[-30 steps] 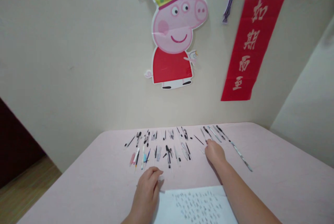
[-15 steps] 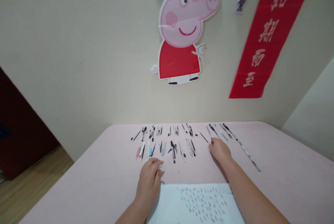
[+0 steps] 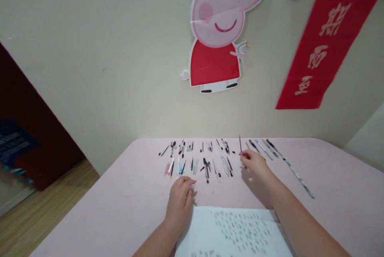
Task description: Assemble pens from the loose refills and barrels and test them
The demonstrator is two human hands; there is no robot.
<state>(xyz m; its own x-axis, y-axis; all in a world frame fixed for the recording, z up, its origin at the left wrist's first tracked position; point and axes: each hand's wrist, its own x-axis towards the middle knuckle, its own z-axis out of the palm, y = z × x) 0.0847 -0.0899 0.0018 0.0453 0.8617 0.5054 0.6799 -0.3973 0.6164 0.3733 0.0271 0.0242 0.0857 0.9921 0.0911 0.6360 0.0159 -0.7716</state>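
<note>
Where the rows of pen parts (image 3: 204, 161) lie across the pink surface (image 3: 120, 209), my right grip (image 3: 253, 164) is closed on the near end of a thin black refill (image 3: 240, 143), which points away toward the wall beside the rows' right end. Several whole pens (image 3: 264, 149) lie just right of it. My left grip (image 3: 180, 197) rests at the top left corner of the written sheet (image 3: 234, 235), fingers curled; whether it holds anything I cannot tell.
</note>
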